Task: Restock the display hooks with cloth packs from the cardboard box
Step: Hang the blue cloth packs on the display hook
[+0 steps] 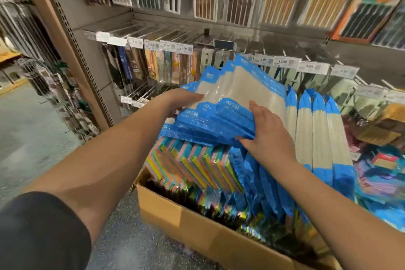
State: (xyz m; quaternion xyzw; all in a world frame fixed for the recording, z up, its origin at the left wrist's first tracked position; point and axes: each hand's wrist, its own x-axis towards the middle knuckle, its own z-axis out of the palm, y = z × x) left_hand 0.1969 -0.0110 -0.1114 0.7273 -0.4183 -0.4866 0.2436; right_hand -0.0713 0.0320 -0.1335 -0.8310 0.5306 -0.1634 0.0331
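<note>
Both hands (269, 131) are full with a fanned stack of blue packs (230, 103), which blocks the way to the hooks (282, 50) behind it. Far right, bare hooks (372, 80) under price tags (313, 67) leave open room. Hanging blue packs (317, 129) fill the right side down to the box (175, 210). The box is crammed with striped packs (197, 164), with no gap among them. Left of the box, the floor (32, 133) lies open beside the shelf post (65, 35).
</note>
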